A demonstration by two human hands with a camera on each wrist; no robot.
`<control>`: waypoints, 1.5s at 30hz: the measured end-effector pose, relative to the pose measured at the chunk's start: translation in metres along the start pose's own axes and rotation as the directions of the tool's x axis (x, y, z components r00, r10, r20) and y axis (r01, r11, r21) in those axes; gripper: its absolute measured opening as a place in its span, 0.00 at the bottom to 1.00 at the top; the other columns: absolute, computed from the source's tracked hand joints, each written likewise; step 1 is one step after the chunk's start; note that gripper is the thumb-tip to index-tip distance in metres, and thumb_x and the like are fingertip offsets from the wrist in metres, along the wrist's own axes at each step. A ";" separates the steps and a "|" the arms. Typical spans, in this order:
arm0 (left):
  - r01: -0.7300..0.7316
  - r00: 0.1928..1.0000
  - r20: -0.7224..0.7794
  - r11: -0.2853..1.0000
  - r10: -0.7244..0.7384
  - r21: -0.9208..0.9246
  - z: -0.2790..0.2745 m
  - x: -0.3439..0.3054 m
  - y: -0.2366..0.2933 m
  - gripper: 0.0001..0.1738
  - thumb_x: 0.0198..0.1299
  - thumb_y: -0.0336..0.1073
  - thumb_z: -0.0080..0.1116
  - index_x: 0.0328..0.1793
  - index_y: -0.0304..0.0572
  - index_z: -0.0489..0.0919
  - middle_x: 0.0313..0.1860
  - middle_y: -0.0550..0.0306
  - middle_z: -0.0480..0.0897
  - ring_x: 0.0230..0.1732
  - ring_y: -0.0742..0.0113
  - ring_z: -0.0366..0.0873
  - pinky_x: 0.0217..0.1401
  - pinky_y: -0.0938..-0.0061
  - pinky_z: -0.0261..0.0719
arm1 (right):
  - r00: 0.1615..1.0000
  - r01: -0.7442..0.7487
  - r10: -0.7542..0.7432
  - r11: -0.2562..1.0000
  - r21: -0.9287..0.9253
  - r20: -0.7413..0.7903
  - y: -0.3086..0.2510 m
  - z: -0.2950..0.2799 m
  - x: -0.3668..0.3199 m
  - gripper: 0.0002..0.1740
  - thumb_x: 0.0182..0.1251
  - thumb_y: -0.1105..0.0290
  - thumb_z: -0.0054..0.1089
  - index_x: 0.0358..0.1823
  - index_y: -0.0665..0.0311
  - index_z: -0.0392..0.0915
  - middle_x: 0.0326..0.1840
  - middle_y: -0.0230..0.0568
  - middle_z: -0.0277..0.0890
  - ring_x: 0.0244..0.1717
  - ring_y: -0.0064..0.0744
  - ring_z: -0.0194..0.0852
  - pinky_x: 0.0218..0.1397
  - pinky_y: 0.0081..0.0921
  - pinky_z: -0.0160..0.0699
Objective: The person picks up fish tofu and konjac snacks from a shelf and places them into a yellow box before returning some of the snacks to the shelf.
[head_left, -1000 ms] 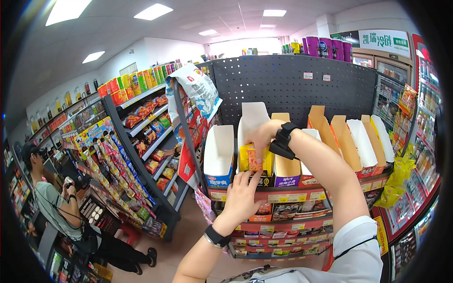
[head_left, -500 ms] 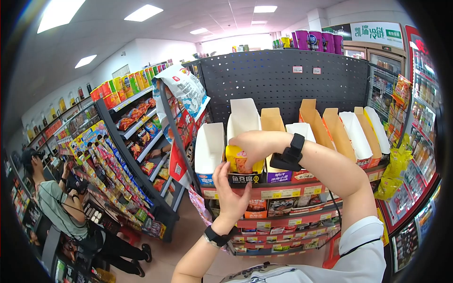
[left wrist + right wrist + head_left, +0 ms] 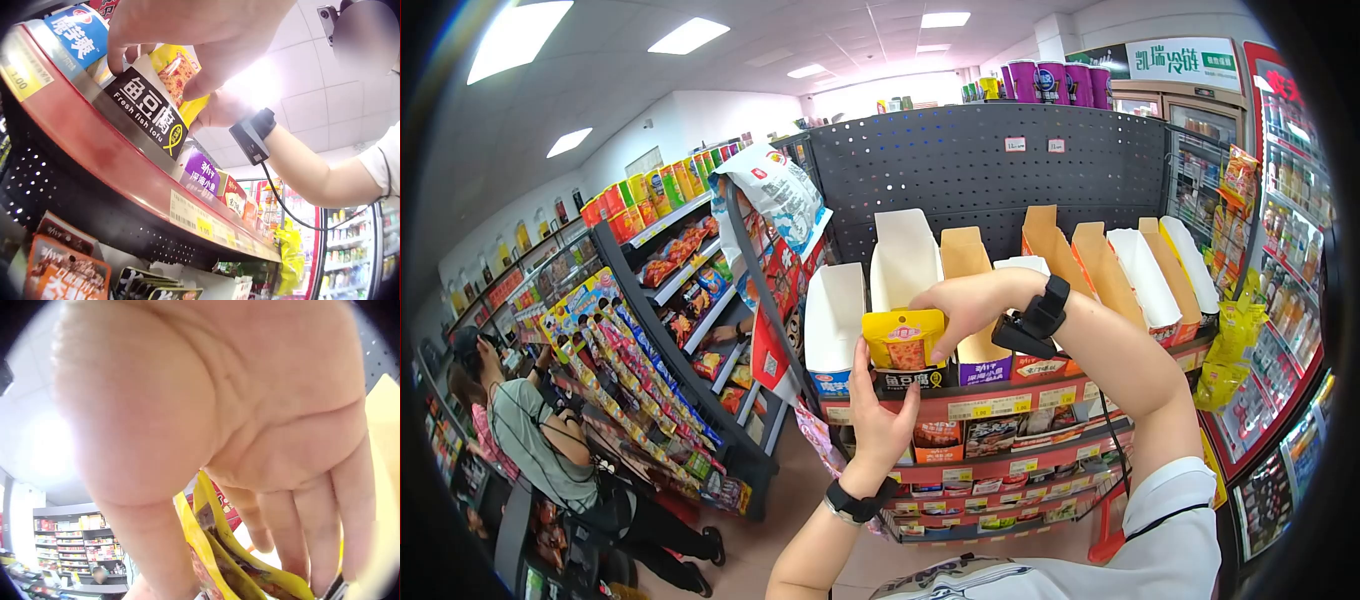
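Note:
My right hand (image 3: 965,305) pinches a yellow snack packet (image 3: 897,338), its thumb in front and fingers behind. The packet stands upright at the front of a white-lined carton with a black front labelled "Fresh fish tofu" (image 3: 144,106). More yellow packets (image 3: 250,569) stand behind it in the right wrist view. My left hand (image 3: 880,420) is raised at the carton's front, fingers fairly straight and thumb spread. Its fingers lie along the left side, and its thumb overlaps the packet in the left wrist view. A blue-fronted carton (image 3: 834,325) stands to the left, a purple-fronted carton (image 3: 982,370) to the right.
More tall cartons (image 3: 1145,280) line the shelf to the right. Below are a price-label rail (image 3: 1000,402) and lower shelves of snacks. A black pegboard (image 3: 990,165) backs the rack. Hanging bags (image 3: 770,195) flank it at left. A person (image 3: 540,420) stands far left.
My right hand has come up out of the carton, and the yellow packet now stands higher and faces forward. My left hand has stayed at the carton's front. The view has turned slightly right.

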State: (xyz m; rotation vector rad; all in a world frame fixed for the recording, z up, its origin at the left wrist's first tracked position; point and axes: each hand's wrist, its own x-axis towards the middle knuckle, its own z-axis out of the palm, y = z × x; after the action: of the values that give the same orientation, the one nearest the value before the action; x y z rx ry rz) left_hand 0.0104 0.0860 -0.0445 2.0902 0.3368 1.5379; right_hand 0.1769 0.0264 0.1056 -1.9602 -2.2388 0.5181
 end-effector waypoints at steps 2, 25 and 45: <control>0.010 1.000 0.012 1.000 -0.010 -0.026 0.000 -0.001 -0.002 0.45 0.47 0.28 0.62 0.70 0.35 0.49 0.62 0.41 0.63 0.62 0.52 0.62 0.60 0.64 0.64 | 1.000 0.009 -0.010 0.998 0.060 0.010 0.010 0.007 -0.002 0.35 0.49 0.63 0.69 0.56 0.73 0.65 0.50 0.54 0.73 0.49 0.38 0.74 0.50 0.26 0.73; 0.102 0.992 0.103 0.945 -0.074 -0.310 -0.021 -0.037 -0.006 0.44 0.48 0.19 0.52 0.72 0.41 0.45 0.69 0.44 0.53 0.70 0.53 0.51 0.65 0.60 0.59 | 0.718 -0.035 0.075 0.997 0.072 -0.692 0.010 0.030 -0.044 0.12 0.57 0.80 0.44 0.40 0.69 0.76 0.36 0.48 0.78 0.41 0.41 0.76 0.45 0.30 0.74; 0.569 0.755 0.503 0.801 -0.420 -0.186 -0.050 -0.223 -0.107 0.30 0.51 0.21 0.54 0.62 0.34 0.60 0.51 0.46 0.73 0.48 0.62 0.75 0.50 0.73 0.73 | 0.353 -0.218 0.071 0.976 -0.008 -0.933 -0.011 0.204 -0.132 0.13 0.54 0.81 0.52 0.43 0.68 0.73 0.32 0.47 0.75 0.29 0.45 0.75 0.31 0.33 0.75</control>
State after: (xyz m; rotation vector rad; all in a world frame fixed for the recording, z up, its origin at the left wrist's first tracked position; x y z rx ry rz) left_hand -0.0977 0.0797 -0.2717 1.8059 0.4001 0.7133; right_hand 0.1232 -0.1394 -0.0633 -1.7555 -1.3273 -0.6728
